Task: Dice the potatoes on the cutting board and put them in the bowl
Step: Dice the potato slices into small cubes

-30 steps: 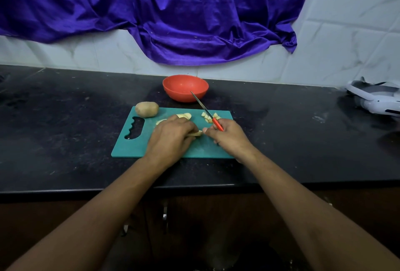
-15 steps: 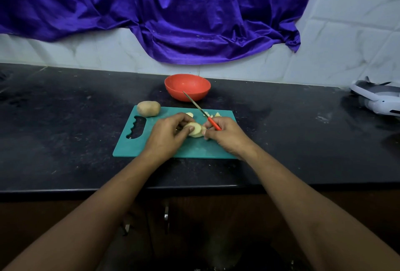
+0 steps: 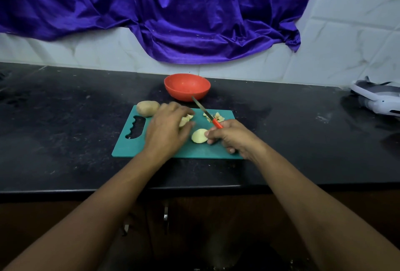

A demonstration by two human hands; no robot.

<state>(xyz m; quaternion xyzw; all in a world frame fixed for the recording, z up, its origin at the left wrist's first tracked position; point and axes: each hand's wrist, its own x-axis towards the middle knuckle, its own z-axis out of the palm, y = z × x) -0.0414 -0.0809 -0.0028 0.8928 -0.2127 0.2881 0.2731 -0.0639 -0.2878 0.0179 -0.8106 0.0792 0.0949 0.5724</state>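
Observation:
A teal cutting board (image 3: pixel 151 149) lies on the black counter. A whole potato (image 3: pixel 147 108) sits at its far left corner. My left hand (image 3: pixel 167 129) reaches over some potato pieces (image 3: pixel 185 120) in the middle of the board, fingers stretched across them. My right hand (image 3: pixel 231 137) grips a red-handled knife (image 3: pixel 206 115), blade pointing up toward the bowl, and its fingertips touch a round potato slice (image 3: pixel 199 136) lying flat. Diced bits (image 3: pixel 217 117) lie by the blade. The red bowl (image 3: pixel 187 86) stands behind the board; nothing shows inside it.
A purple cloth (image 3: pixel 173 17) hangs on the tiled wall behind. A white and grey device (image 3: pixel 378 97) rests at the counter's right end. The counter's front edge (image 3: pixel 108 190) runs just below the board.
My left hand has let go of the slice and moved back toward the pieces in the middle of the board. The slice now lies flat by my right fingertips.

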